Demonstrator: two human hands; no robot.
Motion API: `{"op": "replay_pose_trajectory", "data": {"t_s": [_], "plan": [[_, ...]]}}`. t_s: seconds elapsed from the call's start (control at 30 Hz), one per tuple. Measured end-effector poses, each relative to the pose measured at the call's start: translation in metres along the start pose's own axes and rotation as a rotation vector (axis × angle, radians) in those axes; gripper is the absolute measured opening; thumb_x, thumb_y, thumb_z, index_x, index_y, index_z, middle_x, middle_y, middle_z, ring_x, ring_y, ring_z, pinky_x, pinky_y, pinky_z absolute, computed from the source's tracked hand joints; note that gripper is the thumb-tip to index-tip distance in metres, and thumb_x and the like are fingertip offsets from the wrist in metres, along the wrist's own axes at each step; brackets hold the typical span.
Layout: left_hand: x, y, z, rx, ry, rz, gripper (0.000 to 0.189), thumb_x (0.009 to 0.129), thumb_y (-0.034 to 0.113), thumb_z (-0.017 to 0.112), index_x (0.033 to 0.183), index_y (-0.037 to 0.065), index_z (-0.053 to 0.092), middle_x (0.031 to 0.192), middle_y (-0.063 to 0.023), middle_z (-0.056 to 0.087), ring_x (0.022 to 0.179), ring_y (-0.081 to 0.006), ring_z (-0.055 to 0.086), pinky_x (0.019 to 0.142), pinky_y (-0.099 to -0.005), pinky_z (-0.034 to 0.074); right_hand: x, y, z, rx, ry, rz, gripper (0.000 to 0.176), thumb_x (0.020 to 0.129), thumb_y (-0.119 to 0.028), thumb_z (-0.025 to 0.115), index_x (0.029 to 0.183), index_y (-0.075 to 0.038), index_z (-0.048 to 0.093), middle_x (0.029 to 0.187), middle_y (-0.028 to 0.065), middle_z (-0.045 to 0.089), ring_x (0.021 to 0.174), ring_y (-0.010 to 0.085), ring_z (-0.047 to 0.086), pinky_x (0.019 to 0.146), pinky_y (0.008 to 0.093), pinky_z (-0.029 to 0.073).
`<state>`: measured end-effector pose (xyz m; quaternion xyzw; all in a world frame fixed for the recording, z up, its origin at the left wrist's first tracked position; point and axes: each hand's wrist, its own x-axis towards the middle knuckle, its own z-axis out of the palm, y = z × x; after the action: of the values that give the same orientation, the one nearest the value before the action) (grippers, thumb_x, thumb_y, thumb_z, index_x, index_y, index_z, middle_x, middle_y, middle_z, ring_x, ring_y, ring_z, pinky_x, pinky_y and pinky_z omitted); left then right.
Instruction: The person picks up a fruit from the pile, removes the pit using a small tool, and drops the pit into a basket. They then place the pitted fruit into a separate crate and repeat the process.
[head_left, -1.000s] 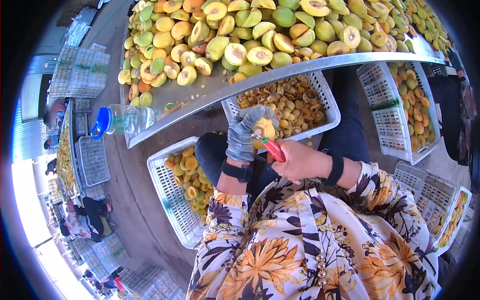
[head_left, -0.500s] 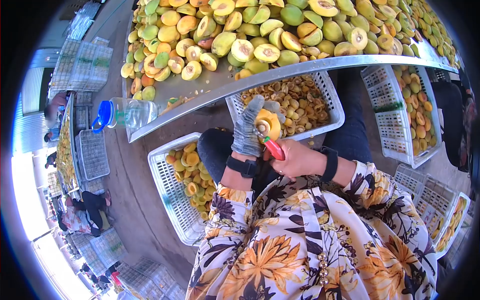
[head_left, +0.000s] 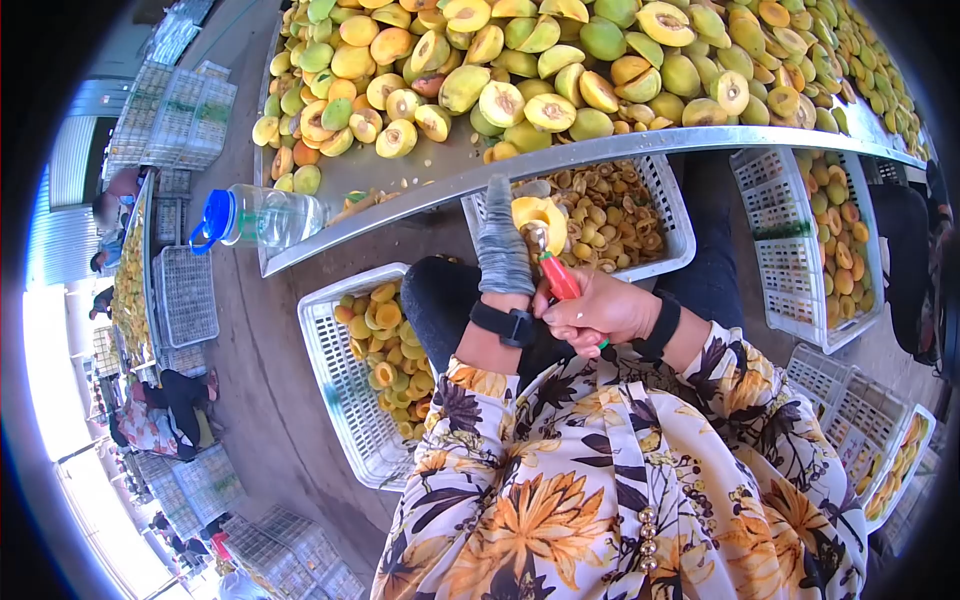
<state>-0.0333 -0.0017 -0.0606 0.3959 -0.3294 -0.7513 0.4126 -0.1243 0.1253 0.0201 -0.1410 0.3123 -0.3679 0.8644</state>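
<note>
My left hand (head_left: 503, 245), in a grey glove, holds a yellow peach half (head_left: 556, 226) with a hollow in its middle. Bare, my right hand (head_left: 612, 306) is closed round the red handle of a pitting tool (head_left: 561, 279). The tool's metal tip reaches into the hollow of the peach half. Both hands are above my lap, just short of the metal table edge (head_left: 600, 152). Behind them stands a white crate (head_left: 683, 222) of small brownish-yellow fruit scraps. The fingers of my left hand are partly hidden behind the fruit.
Whole and halved peaches (head_left: 500, 103) are heaped on the metal table. A blue-capped plastic bottle (head_left: 275, 218) lies near its left corner. A crate of peach halves (head_left: 335, 375) stands by my left leg; another fruit crate (head_left: 785, 250) is at the right. Other people sit far left.
The peach half and the tool have turned: the tool now stands more upright, and the fruit's hollow shows more openly. My view has shifted slightly.
</note>
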Motion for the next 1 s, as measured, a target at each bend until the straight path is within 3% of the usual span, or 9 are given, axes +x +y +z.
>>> {"op": "replay_pose_trajectory", "data": {"t_s": [0.17, 0.27, 0.37, 0.5, 0.67, 0.77, 0.83, 0.9, 1.0], "plan": [[-0.031, 0.043, 0.030, 0.436, -0.165, 0.373, 0.051, 0.082, 0.053, 0.051, 0.084, 0.004, 0.064, 0.075, -0.0075, 0.064, 0.066, -0.0157, 0.061, 0.058, -0.0252, 0.051, 0.002, 0.006, 0.010, 0.075, 0.024, 0.026, 0.015, 0.084, -0.006, 0.049, 0.099, -0.006, 0.046, 0.060, 0.0013, 0.042, 0.040, 0.0045, 0.033, 0.035, 0.0223, 0.032], [-0.001, 0.012, -0.006, 0.064, -0.076, -0.158, 0.054, 0.083, 0.053, 0.048, 0.087, 0.001, 0.062, 0.076, -0.0090, 0.064, 0.063, -0.0163, 0.061, 0.059, -0.0261, 0.051, 0.008, 0.004, 0.011, 0.188, -0.049, 0.034, 0.014, 0.084, -0.005, 0.049, 0.098, -0.006, 0.047, 0.063, 0.0012, 0.043, 0.041, 0.0045, 0.032, 0.036, 0.0218, 0.031], [0.023, -0.016, -0.027, -0.094, -0.039, -0.065, 0.038, 0.086, 0.022, 0.057, 0.116, 0.007, 0.040, 0.107, -0.0056, 0.050, 0.072, -0.0147, 0.058, 0.061, -0.0280, 0.051, 0.014, 0.008, 0.002, 0.288, -0.021, 0.043, 0.014, 0.085, -0.006, 0.049, 0.099, -0.006, 0.046, 0.060, 0.0016, 0.042, 0.038, 0.0028, 0.031, 0.033, 0.0194, 0.029], [0.006, 0.015, -0.010, 0.344, 0.284, 0.128, 0.043, 0.083, 0.047, 0.053, 0.085, 0.004, 0.060, 0.076, -0.0063, 0.060, 0.062, -0.0163, 0.059, 0.058, -0.0280, 0.050, 0.001, 0.000, 0.001, 0.162, -0.064, -0.080, 0.016, 0.084, -0.006, 0.051, 0.099, -0.006, 0.047, 0.067, 0.0037, 0.048, 0.041, 0.0039, 0.037, 0.035, 0.0224, 0.036], [-0.005, 0.050, -0.052, -0.062, 0.431, -0.049, 0.059, 0.076, 0.060, 0.053, 0.101, 0.007, 0.055, 0.085, -0.0067, 0.061, 0.074, -0.0199, 0.062, 0.062, -0.0326, 0.053, -0.017, -0.023, -0.014, 0.106, -0.113, -0.297, 0.024, 0.081, -0.001, 0.051, 0.105, -0.005, 0.049, 0.092, 0.0157, 0.059, 0.052, 0.0131, 0.052, 0.047, 0.0282, 0.047], [-0.025, 0.074, -0.120, -0.019, 0.288, 0.042, 0.051, 0.079, 0.048, 0.058, 0.095, 0.001, 0.058, 0.083, -0.0065, 0.061, 0.071, -0.0208, 0.061, 0.061, -0.0343, 0.053, 0.000, -0.014, -0.041, -0.708, 0.467, -0.072, 0.016, 0.079, -0.005, 0.053, 0.094, -0.004, 0.052, 0.098, 0.0199, 0.056, 0.055, 0.0197, 0.055, 0.050, 0.0336, 0.048], [-0.035, 0.088, -0.170, 0.321, 0.440, 0.121, 0.039, 0.076, 0.036, 0.067, 0.094, 0.002, 0.061, 0.087, -0.0080, 0.063, 0.078, -0.0195, 0.061, 0.068, -0.0308, 0.051, -0.005, 0.011, -0.083, -1.871, 0.708, -0.116, 0.017, 0.074, -0.009, 0.058, 0.088, -0.003, 0.052, 0.090, 0.0216, 0.056, 0.065, 0.0308, 0.057, 0.061, 0.0393, 0.048], [-0.051, 0.120, -0.183, 1.467, 0.598, 0.086, 0.033, 0.075, 0.034, 0.065, 0.095, 0.008, 0.064, 0.099, -0.0100, 0.062, 0.096, -0.0232, 0.057, 0.086, -0.0313, 0.042, -0.003, 0.012, -0.088, -1.769, 0.770, -0.263, 0.016, 0.071, -0.009, 0.058, 0.085, -0.002, 0.053, 0.083, 0.0214, 0.056, 0.069, 0.0342, 0.057, 0.064, 0.0409, 0.047], [-0.041, 0.155, -0.148, 1.547, 0.554, 0.510, 0.031, 0.072, 0.033, 0.066, 0.093, 0.009, 0.063, 0.100, -0.0145, 0.060, 0.097, -0.0300, 0.055, 0.084, -0.0366, 0.042, 0.002, 0.020, -0.084, -1.620, 0.762, -0.376, 0.015, 0.069, -0.009, 0.058, 0.080, -0.001, 0.053, 0.075, 0.0208, 0.055, 0.073, 0.0370, 0.056, 0.066, 0.0425, 0.046]]}}
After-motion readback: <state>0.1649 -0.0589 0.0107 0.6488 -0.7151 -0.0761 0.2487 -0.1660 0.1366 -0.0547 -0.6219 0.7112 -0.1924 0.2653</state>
